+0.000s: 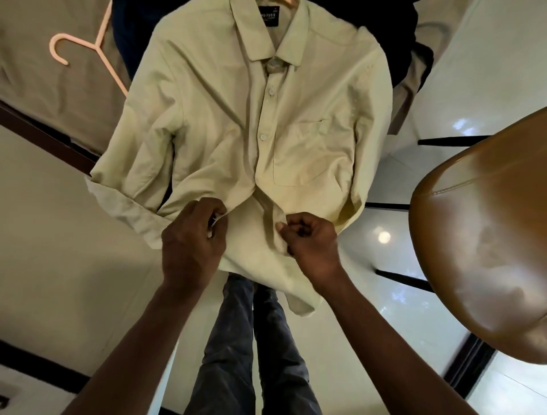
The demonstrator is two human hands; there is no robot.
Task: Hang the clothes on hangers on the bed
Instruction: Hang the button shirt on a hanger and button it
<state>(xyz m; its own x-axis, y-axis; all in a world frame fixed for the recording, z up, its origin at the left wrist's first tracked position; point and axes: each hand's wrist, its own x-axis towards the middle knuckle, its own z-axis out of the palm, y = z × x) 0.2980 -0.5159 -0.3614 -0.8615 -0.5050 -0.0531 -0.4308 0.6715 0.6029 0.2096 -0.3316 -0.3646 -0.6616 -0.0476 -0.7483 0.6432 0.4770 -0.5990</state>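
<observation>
A pale yellow-green button-up shirt [225, 118] lies front up across the foot of the bed [44, 74], its hem hanging over the edge toward me. A pink tip of a hanger [291, 2] shows just above its collar. My left hand [192, 237] pinches the left front edge of the shirt near the hem. My right hand [307, 240] pinches the button placket on the right side. The top buttons are fastened; the lower front is parted between my hands. A second pink hanger [97, 50] lies bare on the bed to the left.
Dark clothes [393, 32] lie under and behind the shirt. A brown leather chair [485, 237] stands close on the right over glossy white floor tiles [384, 296]. The bed's dark wooden frame [44, 136] runs along the left. My jeans-clad legs [254, 355] are below.
</observation>
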